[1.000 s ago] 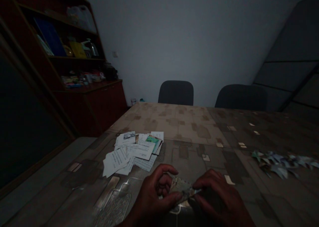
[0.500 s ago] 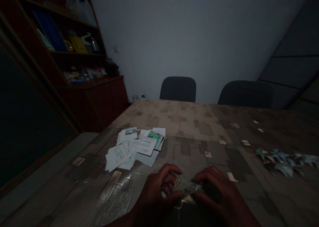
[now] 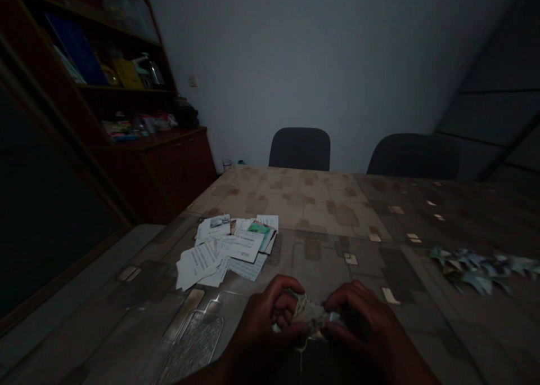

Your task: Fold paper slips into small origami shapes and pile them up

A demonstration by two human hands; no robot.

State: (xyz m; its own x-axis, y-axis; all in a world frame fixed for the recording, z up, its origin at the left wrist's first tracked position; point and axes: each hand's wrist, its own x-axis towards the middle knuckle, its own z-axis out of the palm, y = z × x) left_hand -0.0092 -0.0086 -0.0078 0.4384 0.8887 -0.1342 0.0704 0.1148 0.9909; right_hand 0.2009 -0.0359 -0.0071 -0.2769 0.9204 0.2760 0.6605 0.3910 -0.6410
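Note:
Near the front edge of the table, a small piece of folded paper [image 3: 311, 314] is pinched between my two hands. My left hand [image 3: 272, 320] grips its left side between thumb and fingers. On the other side, my right hand [image 3: 363, 320] has its thumb and fingertips closed on the paper's right end. Dim light and the fingers hide much of its shape. Beyond my left hand lies a loose pile of printed paper cards [image 3: 228, 250], one with a green picture. Several folded paper pieces [image 3: 476, 267] lie together at the far right.
A patterned cloth covers the table [image 3: 291, 193]. Two dark chairs stand behind it, a middle chair [image 3: 300, 148] and a right chair [image 3: 411, 155]. A wooden cabinet [image 3: 169, 165] with loaded shelves stands at the left, by the wall.
Both hands keep hold of the folded paper, with only slight finger movement. The whole view has shifted a little.

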